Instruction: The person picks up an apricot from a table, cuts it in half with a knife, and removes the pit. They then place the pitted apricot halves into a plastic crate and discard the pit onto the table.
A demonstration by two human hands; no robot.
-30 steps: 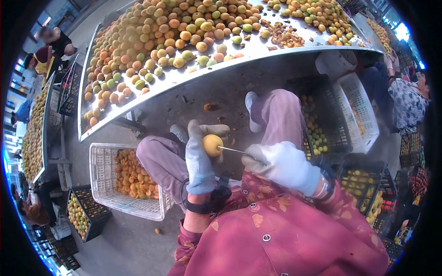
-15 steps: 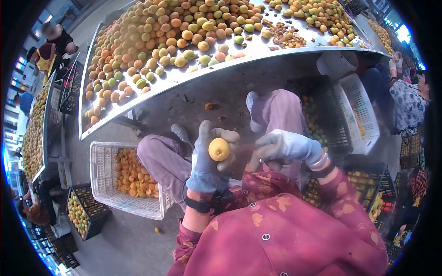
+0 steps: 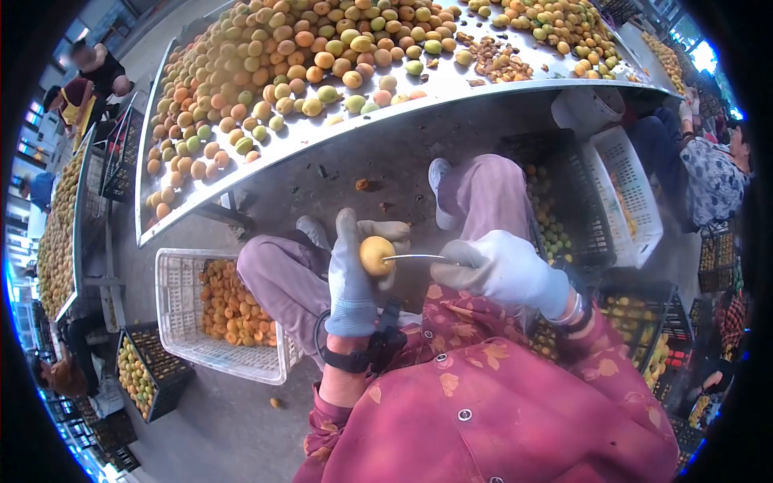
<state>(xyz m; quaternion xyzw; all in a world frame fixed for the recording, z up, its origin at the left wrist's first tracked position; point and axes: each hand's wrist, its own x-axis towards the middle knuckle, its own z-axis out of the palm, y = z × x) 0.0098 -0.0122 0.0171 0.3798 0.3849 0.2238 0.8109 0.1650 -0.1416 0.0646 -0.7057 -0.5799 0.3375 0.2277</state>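
My gloved left hand (image 3: 352,270) is closed round a yellow apricot (image 3: 375,255), thumb up and fingers behind the fruit. My right hand (image 3: 506,270), also gloved, grips a thin, curved metal blade (image 3: 415,257). The blade's tip is right at the apricot's side facing my right hand, and its handle is hidden in my fist. Both hands are above my lap. Left of my knee stands a white crate (image 3: 171,322) partly filled with halved orange apricots (image 3: 233,310).
A metal table (image 3: 322,137) ahead bears heaped apricots (image 3: 282,56) and a pile of pits (image 3: 499,63). On my right are a black crate (image 3: 576,209) and a white crate (image 3: 636,193). Another person (image 3: 717,173) sits far right. Scraps lie on the floor.
My right hand has turned, and the blade now shows, reaching left to the apricot. My left hand has shifted slightly left and up with the fruit.
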